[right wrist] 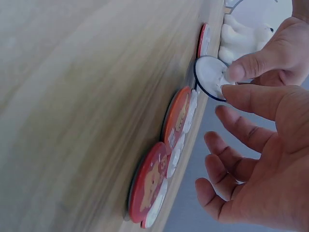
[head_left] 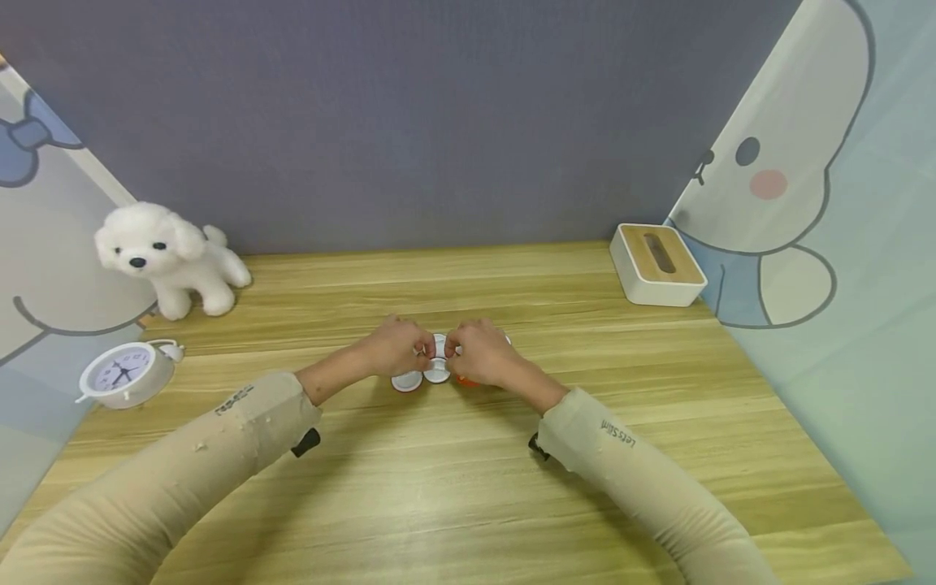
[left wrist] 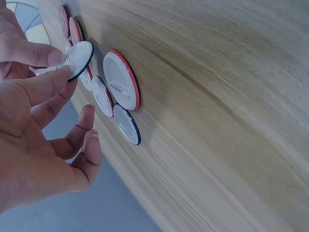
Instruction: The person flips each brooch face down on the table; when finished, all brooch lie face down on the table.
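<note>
Between my two hands is a round pin badge (left wrist: 83, 54) with a white back and dark rim, tilted up off the table. My left hand (head_left: 398, 347) pinches it at the side, thumb on the white back. From the other side my right hand (head_left: 483, 351) holds it by the small fitting on its back, the lower fingers loosely bent and apart from it. Several more badges lie on the table around the hands: a red-rimmed one white side up (left wrist: 118, 79), a dark-rimmed one (left wrist: 126, 126), and red (right wrist: 148, 186) and orange (right wrist: 176, 117) ones showing cartoon pictures.
A white plush dog (head_left: 171, 256) and a white alarm clock (head_left: 127, 374) stand on the left of the wooden table (head_left: 439, 487). A white tissue box with a wooden lid (head_left: 658, 264) sits at the back right. A dark grey panel (head_left: 424, 122) rises behind.
</note>
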The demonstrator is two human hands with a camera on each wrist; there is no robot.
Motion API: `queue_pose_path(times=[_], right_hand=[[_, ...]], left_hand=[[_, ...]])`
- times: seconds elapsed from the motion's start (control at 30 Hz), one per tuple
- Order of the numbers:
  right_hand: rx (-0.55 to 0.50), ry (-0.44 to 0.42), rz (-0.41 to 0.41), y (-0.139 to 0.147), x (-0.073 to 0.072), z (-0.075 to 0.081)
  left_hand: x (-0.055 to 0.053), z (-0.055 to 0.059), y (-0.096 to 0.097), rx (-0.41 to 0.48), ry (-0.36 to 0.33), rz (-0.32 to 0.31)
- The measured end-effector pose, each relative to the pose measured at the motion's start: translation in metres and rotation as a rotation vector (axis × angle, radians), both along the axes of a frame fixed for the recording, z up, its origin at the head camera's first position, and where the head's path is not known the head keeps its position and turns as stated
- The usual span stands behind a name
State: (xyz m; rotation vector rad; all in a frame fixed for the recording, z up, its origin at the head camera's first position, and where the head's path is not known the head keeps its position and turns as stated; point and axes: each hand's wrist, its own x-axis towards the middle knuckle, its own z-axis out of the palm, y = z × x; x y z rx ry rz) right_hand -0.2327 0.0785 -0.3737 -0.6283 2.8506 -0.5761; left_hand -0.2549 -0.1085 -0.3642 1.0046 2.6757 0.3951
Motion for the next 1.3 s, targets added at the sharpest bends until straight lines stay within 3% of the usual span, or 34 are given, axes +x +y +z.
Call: queue_pose_path(times=[0.5, 0.9, 1.3], right_hand=[[0.099, -0.039, 0.009, -0.007, -0.006, 0.006], [0.132, -0.028, 0.013, -0.008, -0.009, 0.0], [0.145, -0.011, 0.017, -0.011, -0.008, -0.003]], left_hand=[[-0.002, 0.0, 0.003, 0.022, -0.098, 0.041], [-0.005, -0.003, 0.005, -0.015, -0.051, 0.051], [0.003, -0.006, 0.004, -0.026, 0.051, 0.026]])
